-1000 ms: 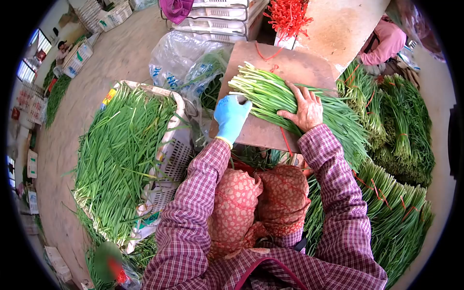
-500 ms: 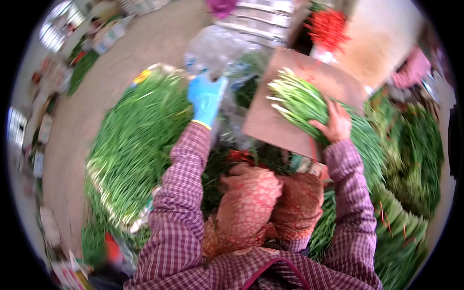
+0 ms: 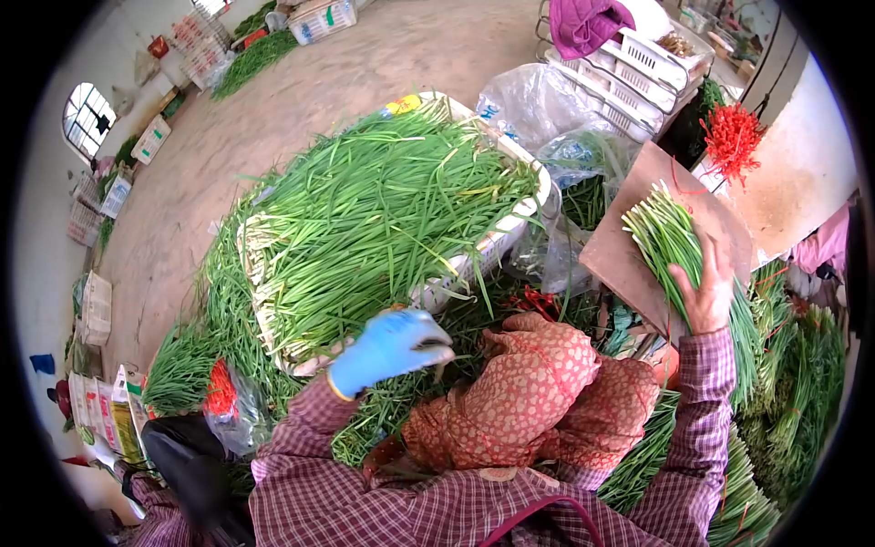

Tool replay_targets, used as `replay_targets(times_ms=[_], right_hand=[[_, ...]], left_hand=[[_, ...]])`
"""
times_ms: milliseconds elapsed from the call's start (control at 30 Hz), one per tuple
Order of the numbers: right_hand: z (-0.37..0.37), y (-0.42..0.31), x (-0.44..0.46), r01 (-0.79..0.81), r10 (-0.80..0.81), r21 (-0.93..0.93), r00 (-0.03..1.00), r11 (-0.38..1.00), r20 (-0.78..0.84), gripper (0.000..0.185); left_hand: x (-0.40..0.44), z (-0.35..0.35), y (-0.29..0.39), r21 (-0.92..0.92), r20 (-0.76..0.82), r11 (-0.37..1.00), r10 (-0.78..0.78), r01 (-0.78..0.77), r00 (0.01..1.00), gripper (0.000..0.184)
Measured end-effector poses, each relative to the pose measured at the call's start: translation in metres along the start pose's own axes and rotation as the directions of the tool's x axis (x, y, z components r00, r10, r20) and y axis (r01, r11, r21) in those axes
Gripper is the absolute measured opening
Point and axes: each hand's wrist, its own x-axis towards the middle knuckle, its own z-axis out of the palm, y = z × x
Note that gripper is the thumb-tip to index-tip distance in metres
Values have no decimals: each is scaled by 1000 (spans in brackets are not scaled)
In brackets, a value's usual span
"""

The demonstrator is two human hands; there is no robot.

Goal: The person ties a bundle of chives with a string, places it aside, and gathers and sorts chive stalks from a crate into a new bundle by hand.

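Observation:
My right hand, bare, lies over a bunch of garlic chives on a tilted brown board. Its thumb and fingers straddle the bunch, whose pale stem ends point up and away and whose green leaves hang off the near side. My left hand wears a blue glove and hovers by the near edge of a white crate. Its thumb and fingers are apart, with nothing visible between them. The crate is heaped with loose garlic chives.
Red ties hang in a cluster beyond the board. Clear plastic bags lie between crate and board, near stacked white baskets. Tied chive bunches pile up at the right. A person's dark-clad leg is at the lower left.
My left hand has come back from beside the plastic bags to the crate's near edge. My view has turned left. My right hand stays on the bunch on the board.

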Motion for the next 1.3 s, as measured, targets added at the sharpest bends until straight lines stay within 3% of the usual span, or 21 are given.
replay_targets(times_ms=[33,100,133,167,200,267,367,500,633,700,767,833,900,1000,1067,1167,1233,1300], right_hand=[[4,-20,8,39,-38,63,999,997,-27,62],[19,-53,25,44,-58,318,998,947,33,50],[33,-68,30,67,-84,382,996,922,27,44],[32,-94,37,72,-108,453,993,888,54,38],[41,-109,41,75,-131,495,988,866,80,31],[57,-132,42,46,-148,544,978,838,145,25],[68,-153,43,0,-144,619,973,786,182,21],[77,-152,42,-79,-104,648,965,758,239,19],[92,-144,38,-118,-104,637,948,762,301,18],[97,-143,40,-95,-120,629,949,771,290,19],[105,-145,42,-173,-88,656,934,735,345,19],[114,-149,44,-144,-113,682,942,717,316,18],[123,-155,45,-128,-132,719,947,683,294,19],[128,-163,51,-140,-142,746,943,651,301,19],[132,-164,54,-125,-155,776,948,618,277,18],[139,-163,53,-153,-139,770,944,619,299,16],[145,-163,50,-172,-127,773,942,611,310,17],[150,-161,47,-204,-114,763,933,614,341,17]], left_hand=[[1,-20,0,12,-1,999,-50,50,999,24],[10,-47,-8,101,-204,986,-108,130,973,23],[25,-62,-4,-89,-237,959,-282,269,929,24],[41,-70,-17,-12,-263,953,-294,302,919,25],[61,-66,-36,-58,-384,974,-223,217,896,25],[108,-57,-80,130,-435,935,-246,330,867,33],[185,-43,-129,266,-322,775,-489,573,811,46],[242,-22,-162,433,-318,617,-578,657,752,57],[252,-18,-188,372,-323,614,-617,696,717,33],[242,-26,-196,191,-376,752,-538,631,755,16],[231,-48,-201,117,-350,840,-464,530,813,14],[225,-66,-204,122,-408,887,-364,445,837,14],[228,-78,-209,125,-440,855,-407,503,801,13],[239,-83,-233,188,-388,803,-469,566,794,17],[247,-79,-250,549,-440,677,-264,490,858,21],[259,-79,-264,688,-336,555,-327,468,883,25],[264,-86,-266,706,-280,553,-357,443,891,24],[273,-94,-268,648,-275,562,-457,514,846,23]])
